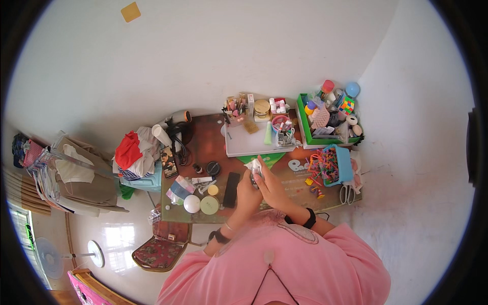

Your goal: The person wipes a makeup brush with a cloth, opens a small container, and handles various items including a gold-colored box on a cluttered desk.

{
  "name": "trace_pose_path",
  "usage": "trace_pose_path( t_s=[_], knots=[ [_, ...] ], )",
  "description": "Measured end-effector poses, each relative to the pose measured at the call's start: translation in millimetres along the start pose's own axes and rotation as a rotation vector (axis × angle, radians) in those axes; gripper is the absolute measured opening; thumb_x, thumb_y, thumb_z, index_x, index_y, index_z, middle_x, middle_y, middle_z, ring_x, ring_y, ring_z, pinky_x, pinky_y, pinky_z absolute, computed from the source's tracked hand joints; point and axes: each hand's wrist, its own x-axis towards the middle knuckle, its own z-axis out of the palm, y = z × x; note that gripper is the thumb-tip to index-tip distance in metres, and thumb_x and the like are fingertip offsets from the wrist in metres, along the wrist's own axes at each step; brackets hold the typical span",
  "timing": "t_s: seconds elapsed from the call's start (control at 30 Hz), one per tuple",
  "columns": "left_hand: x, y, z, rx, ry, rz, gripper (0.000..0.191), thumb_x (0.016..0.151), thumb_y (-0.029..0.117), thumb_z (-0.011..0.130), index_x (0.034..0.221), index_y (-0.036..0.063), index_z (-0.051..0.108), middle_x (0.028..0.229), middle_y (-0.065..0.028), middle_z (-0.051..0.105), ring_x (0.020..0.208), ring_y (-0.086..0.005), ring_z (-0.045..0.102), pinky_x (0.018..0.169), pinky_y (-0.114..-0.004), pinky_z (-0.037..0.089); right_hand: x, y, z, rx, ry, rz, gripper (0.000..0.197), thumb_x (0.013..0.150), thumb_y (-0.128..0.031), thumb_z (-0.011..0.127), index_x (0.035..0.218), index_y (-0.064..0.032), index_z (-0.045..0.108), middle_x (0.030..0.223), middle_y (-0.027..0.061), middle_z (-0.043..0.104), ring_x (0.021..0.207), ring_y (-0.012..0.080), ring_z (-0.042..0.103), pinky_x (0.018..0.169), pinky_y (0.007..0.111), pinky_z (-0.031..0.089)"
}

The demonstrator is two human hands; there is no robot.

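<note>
My left hand (248, 191) and my right hand (271, 187) meet over the front middle of the table. Between them is a small clear bottle (256, 168), both hands closed around it. A white piece (249, 164), perhaps tissue, shows at its upper left; how it is held cannot be made out. Left of my left hand lies a dark, flat oblong (231, 190). Beyond the fingertips stands a white shallow box (251, 149) with a green tube (268, 133), a pink round basket (281, 122), brushes (237, 107) and a gold-lidded jar (262, 108).
Round containers (209, 205), a black round case (213, 168) and a phone with a lit screen (169, 162) lie leftward. A hair dryer (179, 117) and clothes (133, 152) are farther left. On the right are a filled green box (331, 142), a blue basket (345, 164) spilling colourful pieces, and scissors (347, 194).
</note>
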Motion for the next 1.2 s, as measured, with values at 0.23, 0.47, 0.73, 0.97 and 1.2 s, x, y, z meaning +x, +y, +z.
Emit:
trace_pose_path(
  t_s=[0.23,0.47,0.73,0.97,1.2],
  knots=[
    [-3,8,-8,-0.304,-0.267,-0.018,0.021,0.073,0.003,0.063,0.092,-0.0012,0.054,0.073,-0.0104,0.061,0.064,-0.0201,0.060,0.058,-0.031,0.046,14,9,-13,0.933,-0.171,0.142,0.053,0.094,-0.018,0.046,0.140,-0.0028,0.025,0.131,0.0212,0.045,0.119,0.0236,0.047,0.098,0.032,0.036],
    [-2,23,-24,-0.819,-0.575,-0.384,0.013,0.071,0.002,0.063,0.082,0.0008,0.056,0.062,-0.0037,0.056,0.055,-0.0116,0.053,0.051,-0.023,0.039,13,-5,-30,0.988,-0.283,0.159,0.046,0.097,-0.019,0.040,0.139,-0.0053,0.028,0.139,0.0222,0.035,0.128,0.0242,0.037,0.104,0.032,0.030],
    [1,16,-8,0.042,-0.191,-0.028,0.027,0.072,0.014,0.067,0.089,-0.0010,0.053,0.069,-0.0135,0.060,0.061,-0.0262,0.061,0.054,-0.036,0.046,8,12,-19,0.991,-0.118,0.340,0.052,0.095,-0.012,0.041,0.142,-0.0042,0.022,0.138,0.0121,0.038,0.124,0.0179,0.039,0.103,0.030,0.029],
    [2,11,-11,0.373,-0.038,0.176,0.035,0.074,0.022,0.067,0.092,0.0014,0.044,0.069,-0.0197,0.059,0.066,-0.0385,0.060,0.054,-0.044,0.047,0,13,-17,0.689,-0.209,0.236,0.053,0.094,-0.007,0.041,0.142,-0.0022,0.019,0.134,0.0110,0.040,0.121,0.0168,0.040,0.100,0.029,0.033],
    [-5,11,5,0.291,-0.046,0.207,0.032,0.076,0.020,0.063,0.095,-0.0013,0.049,0.068,-0.0182,0.059,0.062,-0.0363,0.060,0.052,-0.043,0.047,5,18,7,0.612,0.027,0.090,0.042,0.096,-0.011,0.042,0.134,-0.0013,0.028,0.118,0.0120,0.052,0.114,0.0171,0.048,0.096,0.030,0.038]
  ],
)
